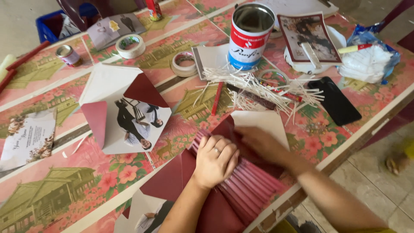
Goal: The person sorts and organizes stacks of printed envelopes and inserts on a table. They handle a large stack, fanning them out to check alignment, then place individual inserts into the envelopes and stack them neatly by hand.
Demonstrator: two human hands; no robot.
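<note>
Maroon pleated card (241, 190) lies under your left hand (215, 160), fingers curled, pressing flat; your right hand (262, 144) is blurred, grip unclear, by 1 adhesive tin (250, 36).

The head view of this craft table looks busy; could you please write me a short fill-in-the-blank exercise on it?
1. The left hand presses on pleated paper of ____ colour.
2. The open tin can stands behind a heap of white paper ____.
3. The black phone lies near the table's ____ edge.
4. A ____ sits on one finger of the left hand.

Missing words: dark red; strips; right; ring
</note>
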